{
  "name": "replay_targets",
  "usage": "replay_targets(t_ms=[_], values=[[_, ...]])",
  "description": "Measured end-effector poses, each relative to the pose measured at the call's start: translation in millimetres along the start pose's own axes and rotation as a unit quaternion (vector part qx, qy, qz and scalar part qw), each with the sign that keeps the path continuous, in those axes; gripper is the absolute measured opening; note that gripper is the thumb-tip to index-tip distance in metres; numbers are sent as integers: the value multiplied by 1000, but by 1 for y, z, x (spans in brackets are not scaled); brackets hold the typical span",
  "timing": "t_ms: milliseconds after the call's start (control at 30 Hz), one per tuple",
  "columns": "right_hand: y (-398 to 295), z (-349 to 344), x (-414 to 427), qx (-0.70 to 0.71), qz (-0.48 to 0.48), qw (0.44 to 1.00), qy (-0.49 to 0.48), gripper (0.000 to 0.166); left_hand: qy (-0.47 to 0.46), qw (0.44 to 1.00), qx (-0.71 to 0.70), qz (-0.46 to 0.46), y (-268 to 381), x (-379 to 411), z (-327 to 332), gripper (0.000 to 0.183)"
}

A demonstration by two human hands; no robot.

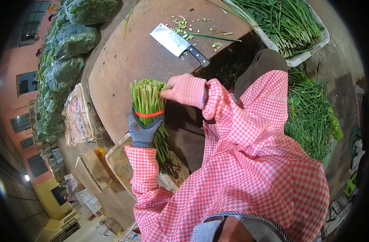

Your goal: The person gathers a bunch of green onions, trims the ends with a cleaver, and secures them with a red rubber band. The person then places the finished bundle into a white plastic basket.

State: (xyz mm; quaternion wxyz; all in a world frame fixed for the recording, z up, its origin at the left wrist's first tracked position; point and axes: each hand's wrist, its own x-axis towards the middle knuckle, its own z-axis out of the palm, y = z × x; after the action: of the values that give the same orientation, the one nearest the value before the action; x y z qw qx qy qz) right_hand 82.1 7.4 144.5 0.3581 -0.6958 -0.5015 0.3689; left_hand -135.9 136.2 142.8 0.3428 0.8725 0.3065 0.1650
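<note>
My left hand (144,130), in a grey glove, grips a bundle of green vegetable stalks (145,98) from below. A red band (149,114) circles the bundle just above that hand. The trimmed ends point up and away, while the leaves trail down beside my leg. My right hand (184,89), in a pink knitted covering, has its fingers at the right side of the cut ends; whether they pinch a stalk is unclear. Beyond both hands, a cleaver (170,40) with a black handle lies flat on a brown wooden board (118,63).
Chopped stalk bits (182,25) are scattered around the cleaver. At upper right, a white crate (308,56) holds long green stalks. More loose greens (306,118) lie at my right. Bagged greens (72,40) are stacked at left, near a plastic-wrapped package (78,116).
</note>
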Motion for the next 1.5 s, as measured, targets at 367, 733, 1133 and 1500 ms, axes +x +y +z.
replay_targets(t_ms=[367, 733, 1133, 1500], values=[[27, 7, -24, -221, -60, 970, -77, 43, 10, 999, 49, -2, 0, 0, -1, 93], [33, -1, -23, -232, 26, 962, -141, 46, 23, 999, 23, -1, 4, 0, 4, 93], [-29, -23, 15, -47, 57, 996, 48, 48, 30, 989, 137, 43, 17, 0, 11, 98], [-20, -12, -10, 89, 25, 989, 113, 36, 10, 992, 112, 49, 44, 30, 4, 80]])
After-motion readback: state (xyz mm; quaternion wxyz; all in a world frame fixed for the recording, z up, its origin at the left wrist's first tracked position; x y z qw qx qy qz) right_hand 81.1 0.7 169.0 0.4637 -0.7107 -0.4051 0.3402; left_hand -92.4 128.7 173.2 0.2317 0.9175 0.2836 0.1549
